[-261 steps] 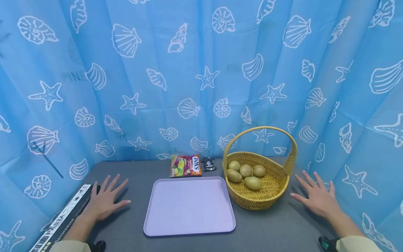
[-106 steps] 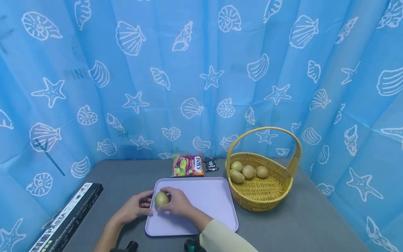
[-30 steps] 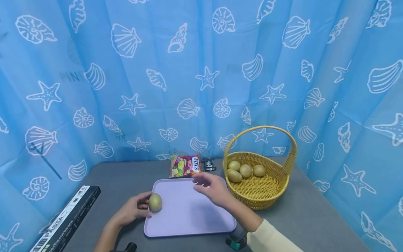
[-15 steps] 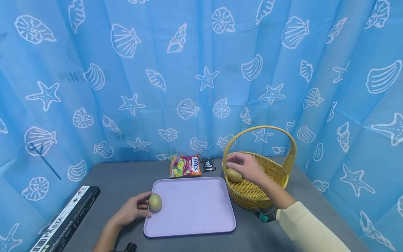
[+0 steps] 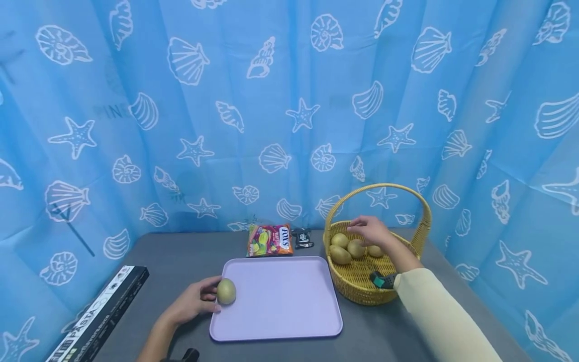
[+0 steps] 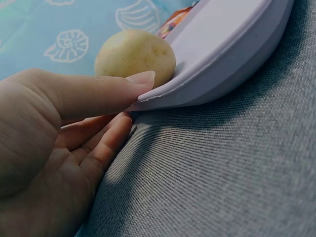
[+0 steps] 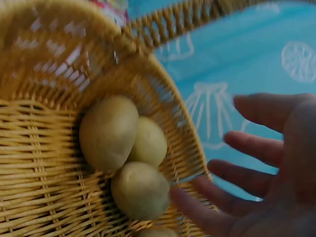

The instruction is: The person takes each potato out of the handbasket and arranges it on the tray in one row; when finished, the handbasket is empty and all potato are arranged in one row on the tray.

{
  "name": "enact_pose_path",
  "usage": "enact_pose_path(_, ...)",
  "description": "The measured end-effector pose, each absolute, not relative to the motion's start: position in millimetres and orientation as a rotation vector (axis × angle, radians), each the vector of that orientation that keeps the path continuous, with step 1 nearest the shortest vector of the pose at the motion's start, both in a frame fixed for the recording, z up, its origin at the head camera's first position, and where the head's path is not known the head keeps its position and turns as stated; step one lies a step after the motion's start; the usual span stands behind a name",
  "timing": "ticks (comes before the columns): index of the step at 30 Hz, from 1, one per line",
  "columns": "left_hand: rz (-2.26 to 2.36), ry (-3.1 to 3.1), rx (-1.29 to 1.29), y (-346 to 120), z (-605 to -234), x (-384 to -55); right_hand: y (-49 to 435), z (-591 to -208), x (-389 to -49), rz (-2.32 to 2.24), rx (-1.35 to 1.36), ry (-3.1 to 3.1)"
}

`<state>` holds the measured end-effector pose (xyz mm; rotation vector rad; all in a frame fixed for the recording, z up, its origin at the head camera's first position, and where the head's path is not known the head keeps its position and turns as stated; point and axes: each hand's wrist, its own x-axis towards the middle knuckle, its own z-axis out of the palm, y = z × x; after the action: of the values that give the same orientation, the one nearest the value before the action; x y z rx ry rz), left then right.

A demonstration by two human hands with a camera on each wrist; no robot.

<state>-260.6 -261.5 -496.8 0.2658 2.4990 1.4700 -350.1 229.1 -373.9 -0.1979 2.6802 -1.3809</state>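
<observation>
A yellow-brown potato [image 5: 226,291] sits at the left edge of the lilac tray [image 5: 280,301]. Beside it, my left hand [image 5: 192,303] holds the tray's left rim, its thumb [image 6: 106,94] on the rim and the fingers curled below. My right hand [image 5: 373,231] hovers over the back of the yellow wicker basket [image 5: 368,296] with its fingers spread and nothing in them. Several potatoes [image 7: 111,133] lie together in the basket; in the head view the hand and wrist partly cover some of them. The right wrist view shows the fingertips close to those potatoes.
The basket's tall arched handle [image 5: 380,185] rises near my right forearm. A bag of FOX'S sweets [image 5: 270,240] and a small black packet [image 5: 302,238] stand behind the tray. A long black-and-white pasta box [image 5: 99,314] lies at the left. A blue shell-print curtain [image 5: 289,125] closes the back.
My right hand set a potato from the basket on the tray, let go, and moved right to the basket. Since half a second ago it has shifted back and right. The left hand stays put.
</observation>
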Motion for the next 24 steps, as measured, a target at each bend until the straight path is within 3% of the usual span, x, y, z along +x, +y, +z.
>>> enact_pose_path(12, 1.471, 2.494, 0.258, -260.0, -492.4, -258.4, 235.4, -408.4, -370.1, -1.21, -0.129, 2.578)
enact_pose_path(24, 1.492, 2.493, 0.291, -262.2, -493.9, -257.6, 241.7, -428.1, -383.6, -0.926, -0.318, 2.872)
